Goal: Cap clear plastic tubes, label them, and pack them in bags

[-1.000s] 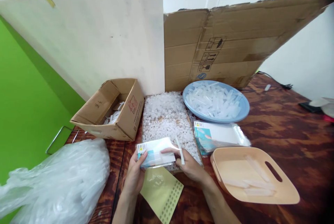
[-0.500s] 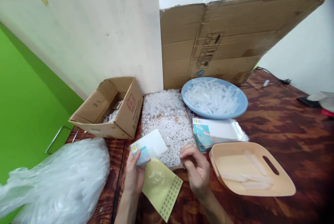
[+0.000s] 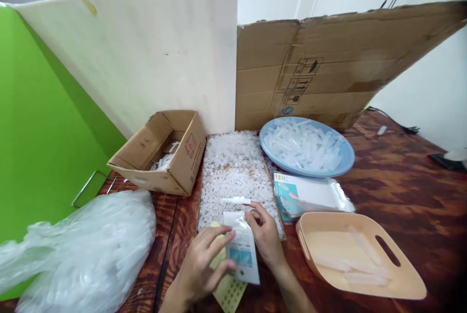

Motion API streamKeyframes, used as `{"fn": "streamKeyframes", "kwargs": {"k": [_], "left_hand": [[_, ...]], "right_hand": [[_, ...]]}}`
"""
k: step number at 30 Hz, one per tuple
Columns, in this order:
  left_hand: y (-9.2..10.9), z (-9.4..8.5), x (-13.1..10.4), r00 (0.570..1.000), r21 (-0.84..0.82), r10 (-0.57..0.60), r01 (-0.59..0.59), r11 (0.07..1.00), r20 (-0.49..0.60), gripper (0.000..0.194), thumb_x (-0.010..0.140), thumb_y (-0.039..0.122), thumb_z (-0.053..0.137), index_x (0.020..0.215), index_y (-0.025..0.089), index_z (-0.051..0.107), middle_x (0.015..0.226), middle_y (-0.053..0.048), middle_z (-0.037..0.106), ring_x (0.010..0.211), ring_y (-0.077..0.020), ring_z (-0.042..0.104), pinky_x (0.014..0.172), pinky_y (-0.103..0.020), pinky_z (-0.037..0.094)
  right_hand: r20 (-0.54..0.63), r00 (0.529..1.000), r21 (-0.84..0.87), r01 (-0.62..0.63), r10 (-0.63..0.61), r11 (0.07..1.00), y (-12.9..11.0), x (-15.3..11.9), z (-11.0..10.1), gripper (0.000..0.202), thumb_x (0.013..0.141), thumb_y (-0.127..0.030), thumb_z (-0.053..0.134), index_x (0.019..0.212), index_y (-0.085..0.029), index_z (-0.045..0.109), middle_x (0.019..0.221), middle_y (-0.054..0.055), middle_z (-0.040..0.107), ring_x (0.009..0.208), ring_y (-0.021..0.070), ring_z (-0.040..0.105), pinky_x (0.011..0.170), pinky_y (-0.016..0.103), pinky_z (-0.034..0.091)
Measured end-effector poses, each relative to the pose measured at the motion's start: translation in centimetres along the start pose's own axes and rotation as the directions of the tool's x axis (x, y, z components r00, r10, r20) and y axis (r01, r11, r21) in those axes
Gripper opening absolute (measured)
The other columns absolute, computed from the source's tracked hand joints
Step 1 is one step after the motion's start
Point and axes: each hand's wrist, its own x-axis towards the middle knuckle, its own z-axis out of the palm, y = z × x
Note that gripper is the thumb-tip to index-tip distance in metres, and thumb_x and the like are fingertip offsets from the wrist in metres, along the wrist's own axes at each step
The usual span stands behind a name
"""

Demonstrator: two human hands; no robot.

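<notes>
A flat packet (image 3: pixel 241 247), clear and white with small print and blue pictures on the side facing me, is tilted above the table. My right hand (image 3: pixel 266 235) pinches its upper right edge between thumb and fingers. At its left edge is my left hand (image 3: pixel 204 259), thumb and fingers apart, fingertips at or touching the packet. A thin white strip (image 3: pixel 236 201) shows just above the packet's top; whether they are joined I cannot tell. Partly hidden under the left hand and packet lies a yellow sheet (image 3: pixel 229 293) with rows of small round dots.
Behind my hands stands a shallow box of small translucent pieces (image 3: pixel 233 167). A blue basin (image 3: pixel 352 159) holds translucent strips; a stack of packets (image 3: pixel 310 193) lies before it. Right: peach tray (image 3: pixel 397 279). Left: cardboard box (image 3: pixel 186 157) and plastic bag (image 3: pixel 95 245).
The packet has moved right and been turned, showing its printed side. My right hand has come to its upper edge, while my left hand has loosened its grip. The view has shifted slightly.
</notes>
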Motion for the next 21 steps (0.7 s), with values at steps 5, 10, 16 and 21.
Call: {"fn": "streamKeyframes", "kwargs": {"k": [5, 10, 16, 21], "left_hand": [[0.7, 1.9, 3.9, 0.964, -0.141, -0.068, 0.032, 0.989, -0.257, 0.028, 0.078, 0.022, 0.084, 0.106, 0.028, 0.083, 0.113, -0.014, 0.077, 0.111, -0.0345, 0.068, 0.109, -0.043, 0.047], [0.2, 2.1, 5.8, 0.977, 0.052, 0.110, -0.102, 0.993, -0.183, 0.020, 0.086, 0.021, 0.076, 0.104, 0.025, 0.082, 0.105, -0.013, 0.077, 0.101, -0.0303, 0.072, 0.099, -0.041, 0.055], [-0.7, 1.5, 6.1, 0.892, 0.567, 0.447, -0.403, 0.719, 0.066, 0.021, 0.099, 0.013, 0.055, 0.114, 0.018, 0.070, 0.103, -0.010, 0.076, 0.091, -0.0237, 0.073, 0.082, -0.036, 0.062], [-0.4, 1.2, 6.1, 0.887, 0.584, 0.455, -0.414, 0.699, 0.084, 0.015, 0.099, 0.011, 0.055, 0.106, 0.017, 0.066, 0.098, -0.008, 0.074, 0.090, -0.0223, 0.072, 0.082, -0.035, 0.061]], "right_hand": [[0.145, 0.983, -0.221, 0.141, -0.111, 0.965, -0.8, -0.9, 0.3, 0.029, 0.101, -0.038, 0.056, 0.108, -0.019, 0.077, 0.095, 0.008, 0.078, 0.082, 0.0257, 0.072, 0.074, 0.032, 0.055], [0.221, 0.946, -0.374, 0.307, -0.238, 0.875, -0.8, -0.9, 0.0, 0.031, 0.104, -0.026, 0.048, 0.118, -0.022, 0.076, 0.106, 0.009, 0.080, 0.089, 0.0262, 0.077, 0.077, 0.033, 0.058], [0.261, 0.906, -0.417, 0.417, -0.333, 0.808, -0.7, -0.8, -0.6, 0.033, 0.102, -0.018, 0.047, 0.119, -0.021, 0.076, 0.108, 0.009, 0.081, 0.095, 0.0257, 0.078, 0.083, 0.033, 0.060], [0.263, 0.894, -0.406, 0.444, -0.363, 0.799, -1.0, -0.7, -0.3, 0.033, 0.102, -0.017, 0.047, 0.118, -0.022, 0.076, 0.106, 0.009, 0.081, 0.093, 0.0252, 0.078, 0.081, 0.032, 0.061]]}}
